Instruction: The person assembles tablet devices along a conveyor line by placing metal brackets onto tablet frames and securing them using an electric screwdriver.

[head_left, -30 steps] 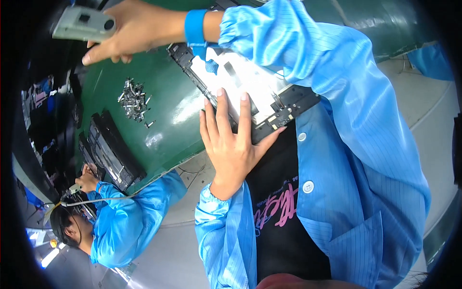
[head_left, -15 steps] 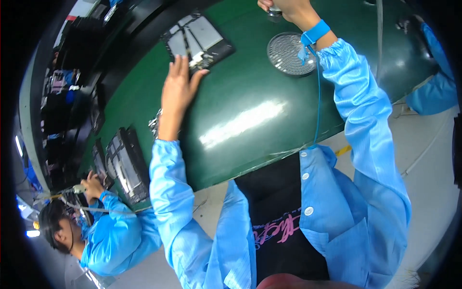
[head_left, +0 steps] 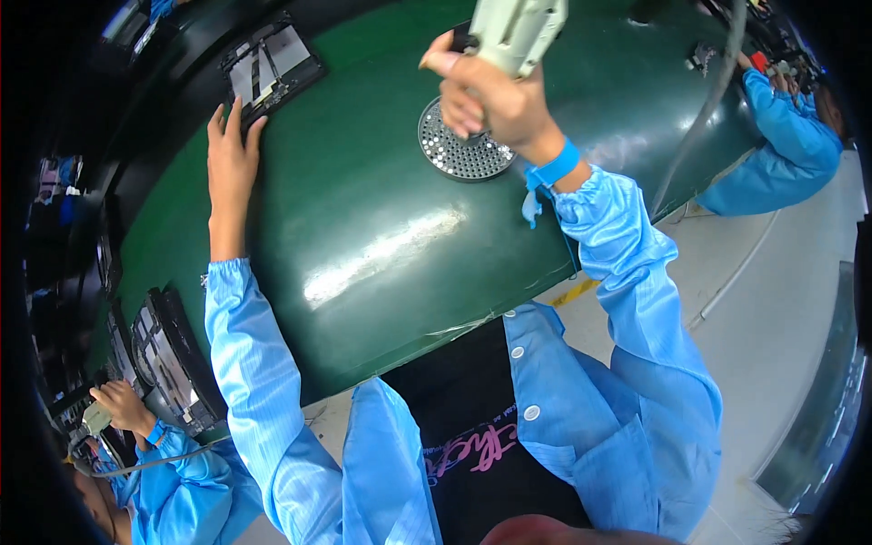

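Green table (head_left: 381,191) seen across most of the upper view. Co-worker in blue (head_left: 195,495) seen at 8 o'clock; second co-worker in blue (head_left: 777,150) seen at 2 o'clock, on the far side of the right arm. Dark flat units (head_left: 173,359) were lined up side by side between 8 and 9 o'clock, near the table edge. Black-framed unit with silver-grey panels (head_left: 277,68) was placed flat on the table at 11 o'clock, tilted off square. Perforated round dish (head_left: 477,169) was set on the table at 12 o'clock, partly hidden by the right hand (head_left: 500,104); whether the dish was touched, cannot tell. Pale grey handheld tool (head_left: 520,36) was gripped in the right hand between 12 and 1 o'clock, fingers wrapped round the handle, body pointed up and out of view; its working tip was not visible. Left hand (head_left: 233,159) was stretched out at 10 o'clock, fingers extended and apart, tips resting at the near edge of the black-framed unit, nothing clamped. Blue wrist strap (head_left: 556,163) was worn on the right wrist. Bright specks (head_left: 436,143) were seen in the dish, too small to identify.
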A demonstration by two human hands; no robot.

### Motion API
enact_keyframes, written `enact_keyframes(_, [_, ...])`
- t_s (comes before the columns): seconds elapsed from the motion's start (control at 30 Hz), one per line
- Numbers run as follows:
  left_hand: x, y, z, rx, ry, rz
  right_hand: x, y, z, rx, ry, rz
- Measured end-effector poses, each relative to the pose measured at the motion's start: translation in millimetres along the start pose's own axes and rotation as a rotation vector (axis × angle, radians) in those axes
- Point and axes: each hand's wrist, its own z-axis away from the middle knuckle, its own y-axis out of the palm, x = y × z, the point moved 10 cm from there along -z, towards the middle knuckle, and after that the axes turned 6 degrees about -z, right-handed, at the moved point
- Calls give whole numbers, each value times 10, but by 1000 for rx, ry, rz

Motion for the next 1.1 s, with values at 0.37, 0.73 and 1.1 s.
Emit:
enact_keyframes(0.37, [105, 57, 67, 55, -25, -24, -310, 52, 81, 76, 79, -56])
enact_keyframes(0.73, [-1279, -694, 1010, 87, 145, 136, -245, 104, 101, 47, 74, -74])
enact_keyframes(1.1, [-1179, -622, 983, 67, 77, 168, -318, 85, 115, 89, 98, -133])
